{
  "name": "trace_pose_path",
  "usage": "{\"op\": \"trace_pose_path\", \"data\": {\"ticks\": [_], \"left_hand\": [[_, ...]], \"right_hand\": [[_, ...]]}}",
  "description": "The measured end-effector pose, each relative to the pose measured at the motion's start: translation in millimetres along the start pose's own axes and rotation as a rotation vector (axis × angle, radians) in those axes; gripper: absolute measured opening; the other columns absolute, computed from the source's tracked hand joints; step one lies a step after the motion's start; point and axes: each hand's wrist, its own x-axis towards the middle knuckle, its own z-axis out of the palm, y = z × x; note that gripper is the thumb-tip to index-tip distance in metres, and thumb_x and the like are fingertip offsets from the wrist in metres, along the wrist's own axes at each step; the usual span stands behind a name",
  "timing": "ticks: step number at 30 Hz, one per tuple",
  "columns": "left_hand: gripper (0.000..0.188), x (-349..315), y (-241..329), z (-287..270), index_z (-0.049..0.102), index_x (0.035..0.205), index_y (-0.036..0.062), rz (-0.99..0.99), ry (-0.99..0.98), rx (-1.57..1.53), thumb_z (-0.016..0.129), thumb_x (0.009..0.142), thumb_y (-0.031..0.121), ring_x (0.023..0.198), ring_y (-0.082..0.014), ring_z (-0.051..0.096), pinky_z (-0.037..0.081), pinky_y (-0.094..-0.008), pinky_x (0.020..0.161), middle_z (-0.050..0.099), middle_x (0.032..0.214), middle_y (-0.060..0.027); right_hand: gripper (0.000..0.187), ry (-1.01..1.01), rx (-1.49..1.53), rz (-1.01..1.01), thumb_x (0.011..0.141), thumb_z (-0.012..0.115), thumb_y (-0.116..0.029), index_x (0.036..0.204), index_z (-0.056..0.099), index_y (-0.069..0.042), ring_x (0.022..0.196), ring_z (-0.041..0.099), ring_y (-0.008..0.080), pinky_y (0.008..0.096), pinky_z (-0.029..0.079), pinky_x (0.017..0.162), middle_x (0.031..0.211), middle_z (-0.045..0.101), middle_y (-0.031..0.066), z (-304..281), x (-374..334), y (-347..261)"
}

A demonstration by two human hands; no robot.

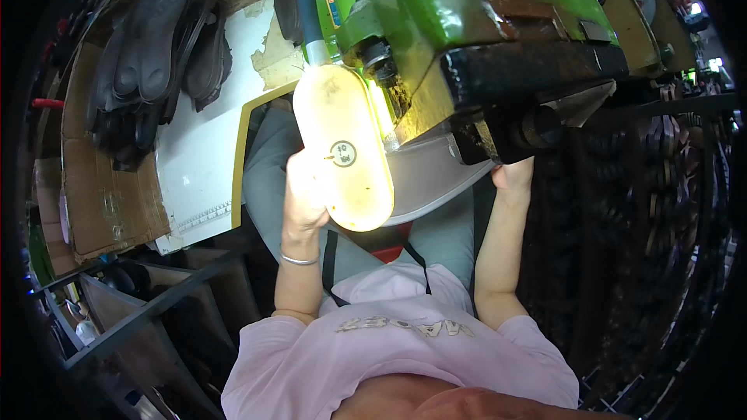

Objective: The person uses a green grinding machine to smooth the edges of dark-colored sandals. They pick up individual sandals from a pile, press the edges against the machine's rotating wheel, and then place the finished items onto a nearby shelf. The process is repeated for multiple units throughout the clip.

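Observation:
A long oval lamp head [354,179], glowing pale yellow, hangs over my lap and covers much of the view. My left hand [303,194], with a silver bangle at the wrist, is beside and partly behind the lamp, its fingers hidden. To the right, my right hand [513,174] is closed at the right end of a grey, curved-edged panel [440,179], under the dark front of a green machine [482,12]. The machine hides its fingertips and whatever they hold. I cannot tell whether the panel is loose or part of the machine.
On the left, dark shoe-sole-shaped pieces [144,54] are piled at a cardboard box [117,202] beside a white board [198,163] with a yellow edge. A grey metal rack [156,303] stands below. Dark, crowded racks [622,210] fill the right side.

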Motion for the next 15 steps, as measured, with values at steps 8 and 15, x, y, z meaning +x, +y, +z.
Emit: {"op": "trace_pose_path", "data": {"ticks": [8, 15], "left_hand": [[0.026, 19.4, 49.6, -27.6, 0.061, 0.101, -0.0076, -0.203, -0.011, -0.074, 0.064, 0.076, -0.002, 0.088, -0.0171, 0.065, 0.05, -0.0271, 0.081, 0.067, 0.096, -0.0124], [0.022, 23.3, 63.5, -85.8, 0.061, 0.097, -0.0071, -0.209, 0.025, 0.184, 0.062, 0.078, 0.004, 0.079, -0.0152, 0.064, 0.05, -0.0247, 0.076, 0.067, 0.091, -0.0129]], "right_hand": [[0.029, 0.001, -0.08, 0.003, 0.09, 0.062, -0.02, 0.11, 0.052, -0.002, 0.071, 0.054, 0.006, 0.017, 0.042, 0.051, 0.095, 0.062, 0.0054, 29.5, -46.7, 25.9], [0.029, -0.008, -0.02, 0.002, 0.092, 0.058, -0.018, 0.113, 0.05, -0.001, 0.067, 0.056, 0.0069, 0.0168, 0.042, 0.035, 0.097, 0.058, 0.0065, 77.9, -79.0, 40.7]]}}
